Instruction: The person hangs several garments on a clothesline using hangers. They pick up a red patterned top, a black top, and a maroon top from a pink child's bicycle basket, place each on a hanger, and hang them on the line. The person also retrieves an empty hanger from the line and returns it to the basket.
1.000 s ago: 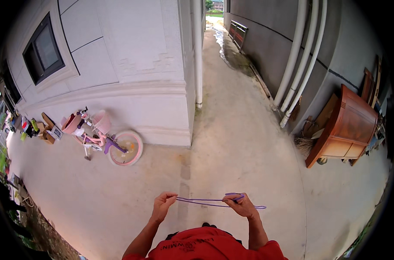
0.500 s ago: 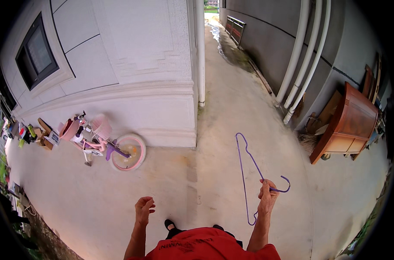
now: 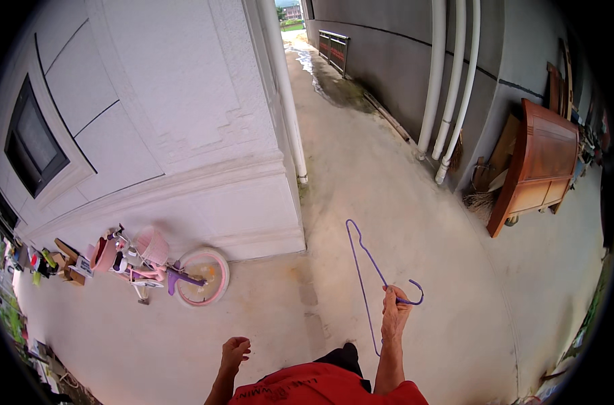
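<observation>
My right hand grips a thin purple wire clothes hanger near its hook, which curls out to the right of my fingers. The hanger's frame stands upright in front of me, reaching up and left over the concrete ground. My left hand hangs low to the left with loosely curled fingers and holds nothing. My red shirt shows at the bottom edge.
A small pink child's bicycle leans by the white house wall at left, with shoes and clutter beyond it. A white drainpipe runs down the wall corner. Grey pipes and a brown wooden cabinet stand at right along the concrete alley.
A second ago both hands held the hanger flat between them. My left hand let go and dropped; my right hand swung the hanger upright and to the right.
</observation>
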`<state>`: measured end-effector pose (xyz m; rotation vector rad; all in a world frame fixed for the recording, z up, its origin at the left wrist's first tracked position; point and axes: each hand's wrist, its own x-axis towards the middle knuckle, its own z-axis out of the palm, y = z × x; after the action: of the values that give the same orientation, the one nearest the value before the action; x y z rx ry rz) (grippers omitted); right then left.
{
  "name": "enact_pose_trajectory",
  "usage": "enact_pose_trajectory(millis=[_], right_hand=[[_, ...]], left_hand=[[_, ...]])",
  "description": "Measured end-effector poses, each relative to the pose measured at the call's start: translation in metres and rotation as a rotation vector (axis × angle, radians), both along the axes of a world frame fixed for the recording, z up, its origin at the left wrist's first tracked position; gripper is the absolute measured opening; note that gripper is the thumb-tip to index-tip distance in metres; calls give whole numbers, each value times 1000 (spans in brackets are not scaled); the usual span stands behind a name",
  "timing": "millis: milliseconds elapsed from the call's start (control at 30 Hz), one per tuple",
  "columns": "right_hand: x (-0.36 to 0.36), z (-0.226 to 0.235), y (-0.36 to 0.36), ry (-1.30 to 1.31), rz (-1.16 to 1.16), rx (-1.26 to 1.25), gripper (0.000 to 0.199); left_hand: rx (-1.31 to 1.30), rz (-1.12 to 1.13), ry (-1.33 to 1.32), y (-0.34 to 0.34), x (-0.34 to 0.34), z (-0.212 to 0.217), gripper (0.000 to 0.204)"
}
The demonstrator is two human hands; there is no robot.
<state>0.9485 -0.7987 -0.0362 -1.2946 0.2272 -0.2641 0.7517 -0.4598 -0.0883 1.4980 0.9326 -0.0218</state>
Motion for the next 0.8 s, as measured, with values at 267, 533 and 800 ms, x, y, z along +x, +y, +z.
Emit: enact_pose_trajectory(millis=[267, 533, 800], right_hand=[[58, 25, -53, -228, 374, -822, 10], [71, 59, -123, -161, 760, -739, 12], [69, 58, -198, 31, 622, -628, 11]], left_hand=[[874, -334, -396, -99, 120, 10, 37], [1034, -1119, -586, -186, 232, 81, 32], [32, -1241, -552, -221, 284, 56, 20]])
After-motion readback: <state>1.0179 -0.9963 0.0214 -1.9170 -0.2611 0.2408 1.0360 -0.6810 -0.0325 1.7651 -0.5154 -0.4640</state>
